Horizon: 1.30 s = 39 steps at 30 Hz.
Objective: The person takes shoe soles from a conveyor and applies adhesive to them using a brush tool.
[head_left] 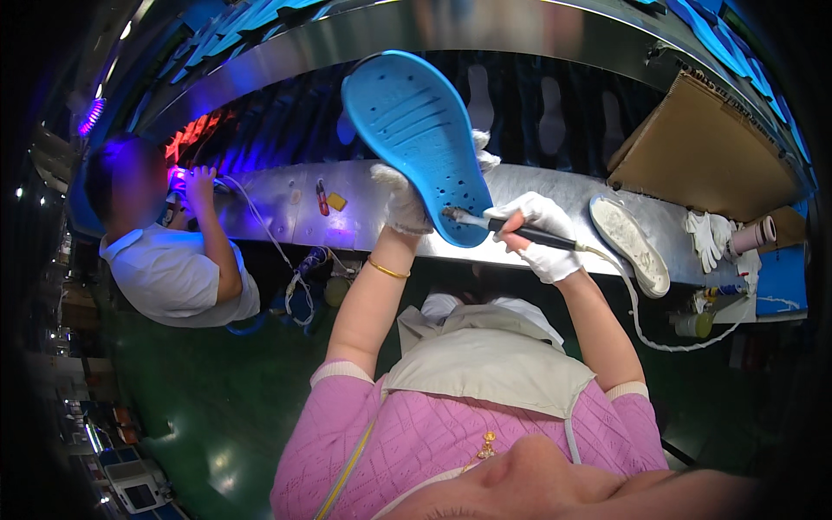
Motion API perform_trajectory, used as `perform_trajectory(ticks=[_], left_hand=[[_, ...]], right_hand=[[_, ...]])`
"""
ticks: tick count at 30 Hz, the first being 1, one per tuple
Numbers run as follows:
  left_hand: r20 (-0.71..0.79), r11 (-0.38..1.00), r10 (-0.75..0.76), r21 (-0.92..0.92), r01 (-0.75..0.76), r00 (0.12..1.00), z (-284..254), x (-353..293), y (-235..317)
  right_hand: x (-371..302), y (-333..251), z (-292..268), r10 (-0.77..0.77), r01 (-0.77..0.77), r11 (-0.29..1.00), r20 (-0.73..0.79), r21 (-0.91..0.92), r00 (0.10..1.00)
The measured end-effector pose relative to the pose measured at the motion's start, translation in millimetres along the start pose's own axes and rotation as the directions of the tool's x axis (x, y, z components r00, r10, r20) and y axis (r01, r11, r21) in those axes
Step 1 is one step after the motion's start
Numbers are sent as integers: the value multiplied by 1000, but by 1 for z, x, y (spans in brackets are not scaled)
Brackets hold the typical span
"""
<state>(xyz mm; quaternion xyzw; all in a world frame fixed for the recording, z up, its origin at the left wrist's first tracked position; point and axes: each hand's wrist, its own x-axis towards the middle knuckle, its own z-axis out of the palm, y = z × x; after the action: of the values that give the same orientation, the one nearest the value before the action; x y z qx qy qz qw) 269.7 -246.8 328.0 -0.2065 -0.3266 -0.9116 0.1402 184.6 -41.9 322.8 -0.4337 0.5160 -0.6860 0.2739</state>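
Observation:
A blue shoe sole (416,121) is held up and tilted above the metal ledge, toe end away from me. My left hand (406,208), in a white glove, grips it from beneath near the heel, with fingertips showing at its right edge. Grooves run across the forefoot, and small holes dot the heel. My right hand (539,230), gloved with some fingertips bare, is closed around the black handle of a brush (546,237). The bristles touch the inside of the heel. A whitish hose (635,303) trails from the handle's end down to the right.
A white sole-shaped piece (631,245) lies on the metal ledge (533,180), right of my hand. Farther right are a cardboard box (706,147), white gloves (704,238) and a pink roll (752,236). A yellow pad (336,203) and red-handled tool (322,198) lie left. A co-worker (178,264) works there.

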Motion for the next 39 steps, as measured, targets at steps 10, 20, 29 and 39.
perform_trajectory(ticks=[10,20,29,39], left_hand=[[-211,789,-209,541,292,955,14,13,20],[-673,541,-306,459,705,673,16,33,21],[-690,478,-344,455,751,637,14,38,22],[-534,805,26,513,299,845,12,19,44]], right_hand=[[15,-4,-20,286,-311,947,233,82,929],[20,-6,-9,266,-241,950,112,-198,957],[28,-1,-25,71,-69,997,154,-22,985],[21,-16,-45,84,-82,996,68,-41,994]])
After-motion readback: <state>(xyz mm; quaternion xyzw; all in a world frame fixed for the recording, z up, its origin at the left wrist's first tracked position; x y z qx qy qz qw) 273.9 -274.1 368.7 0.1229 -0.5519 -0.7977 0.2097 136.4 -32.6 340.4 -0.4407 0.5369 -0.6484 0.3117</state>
